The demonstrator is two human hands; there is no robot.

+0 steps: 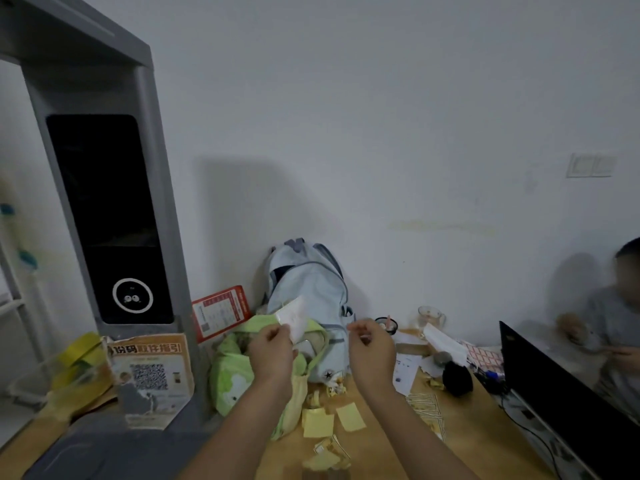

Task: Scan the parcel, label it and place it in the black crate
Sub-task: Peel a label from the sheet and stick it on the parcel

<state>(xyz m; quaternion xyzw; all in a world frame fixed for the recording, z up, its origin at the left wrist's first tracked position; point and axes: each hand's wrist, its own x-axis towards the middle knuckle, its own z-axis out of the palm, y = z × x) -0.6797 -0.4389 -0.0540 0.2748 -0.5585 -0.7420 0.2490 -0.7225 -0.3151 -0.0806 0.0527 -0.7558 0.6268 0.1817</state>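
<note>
Mid-frame, left hand [272,351] is pinching a white label [292,318]; right hand [372,348] is pinching its fingertips shut, apparently on nothing.

My one view comes from the camera on my head, looking forward and slightly down across the wooden table [485,441] toward the white wall [381,116]. It sits close: my forearms enter from the bottom edge, and my left hand [272,355] and right hand [372,351] sit just below centre. The wide lens bends the grey scanner stand [104,209] at the left edge.
</note>
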